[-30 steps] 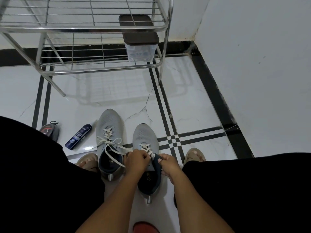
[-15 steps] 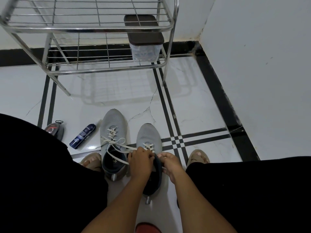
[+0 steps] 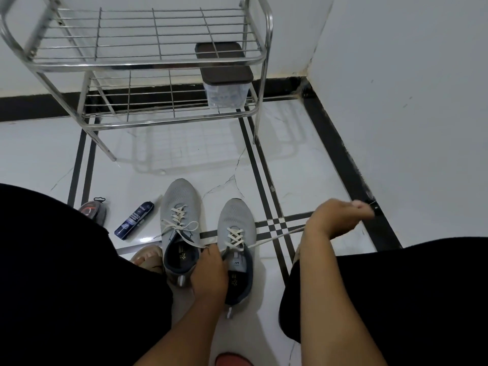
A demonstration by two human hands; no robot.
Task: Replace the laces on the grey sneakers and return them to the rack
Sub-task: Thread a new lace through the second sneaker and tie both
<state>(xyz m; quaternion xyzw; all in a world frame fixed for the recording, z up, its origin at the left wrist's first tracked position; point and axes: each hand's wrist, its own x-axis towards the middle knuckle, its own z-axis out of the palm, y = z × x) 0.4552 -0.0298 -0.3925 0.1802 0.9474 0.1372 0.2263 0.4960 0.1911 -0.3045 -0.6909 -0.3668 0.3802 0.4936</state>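
Two grey sneakers stand side by side on the white floor between my knees. The left sneaker (image 3: 179, 207) carries a cream lace tied in a loose bow. The right sneaker (image 3: 235, 216) has a cream lace (image 3: 274, 237) crossed through its eyelets. My left hand (image 3: 208, 270) grips the collar of the right sneaker at the tongue. My right hand (image 3: 338, 217) is out to the right, pinching the lace end, and the lace runs taut from the top eyelet to it. The steel shoe rack (image 3: 148, 62) stands against the far wall.
A dark-lidded clear box (image 3: 224, 83) sits on the rack's lower shelf at the right. A dark blue spray can (image 3: 134, 220) and a small grey item (image 3: 93, 211) lie left of the sneakers. A wall closes the right side. My sandalled foot (image 3: 148, 257) touches the left sneaker.
My right hand left the tongue area and swung out to the right, drawing the lace tight. The left hand stayed on the right sneaker. The camera tilted up slightly.
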